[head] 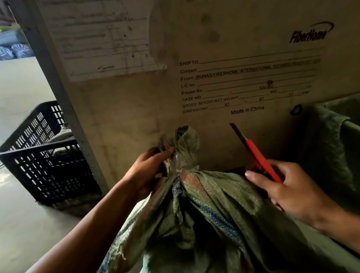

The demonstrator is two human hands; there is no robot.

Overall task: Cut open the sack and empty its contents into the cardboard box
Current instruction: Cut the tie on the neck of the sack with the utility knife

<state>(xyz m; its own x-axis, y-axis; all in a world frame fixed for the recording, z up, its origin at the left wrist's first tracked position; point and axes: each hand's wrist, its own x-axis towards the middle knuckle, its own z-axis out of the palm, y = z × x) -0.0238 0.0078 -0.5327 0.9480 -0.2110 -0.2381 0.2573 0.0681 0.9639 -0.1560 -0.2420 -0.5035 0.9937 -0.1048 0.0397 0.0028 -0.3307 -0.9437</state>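
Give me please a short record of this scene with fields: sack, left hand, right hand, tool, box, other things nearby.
sack: green woven sack, neck bunched and bound with clear tape, still closed
left hand: left hand grips the taped neck
right hand: right hand holds the cutter, apart from the neck
tool: red utility knife, blade out, pointing up, not touching the sack
box: large cardboard box stands right behind the sack, printed shipping label on its side
other things nearby: black plastic crate on the floor to the left; another green sack to the right
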